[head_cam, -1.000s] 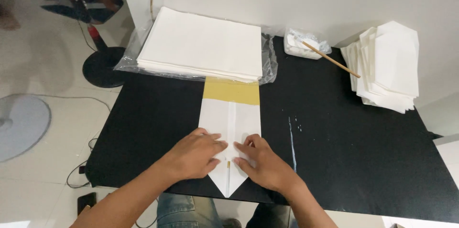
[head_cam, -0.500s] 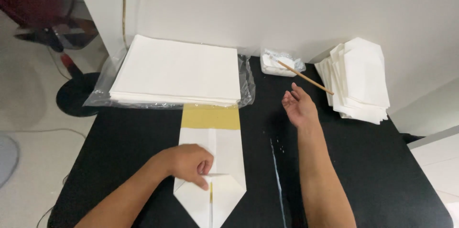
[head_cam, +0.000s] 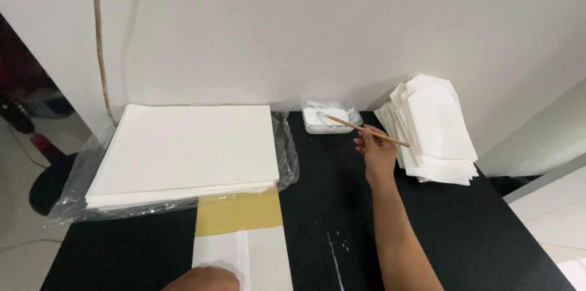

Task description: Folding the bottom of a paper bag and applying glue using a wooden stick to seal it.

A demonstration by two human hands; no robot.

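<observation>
My right hand (head_cam: 376,152) is stretched out over the black table (head_cam: 342,205) and grips a thin wooden stick (head_cam: 365,130). The stick's far tip rests in a small white container of paste (head_cam: 328,120) by the wall. My left hand (head_cam: 204,279) presses down on a folded white paper piece (head_cam: 259,260) at the bottom edge of the view. A yellow-tan sheet (head_cam: 239,211) lies under that piece, just beyond it.
A thick stack of white sheets (head_cam: 189,150) sits on clear plastic wrap (head_cam: 287,150) at the left. A pile of folded white paper bags (head_cam: 436,129) stands at the right by the wall. White smears (head_cam: 332,251) mark the table.
My right hand left the folded paper, reached to the back of the table and took hold of the stick. The camera tilted upward. My left hand stayed on the paper.
</observation>
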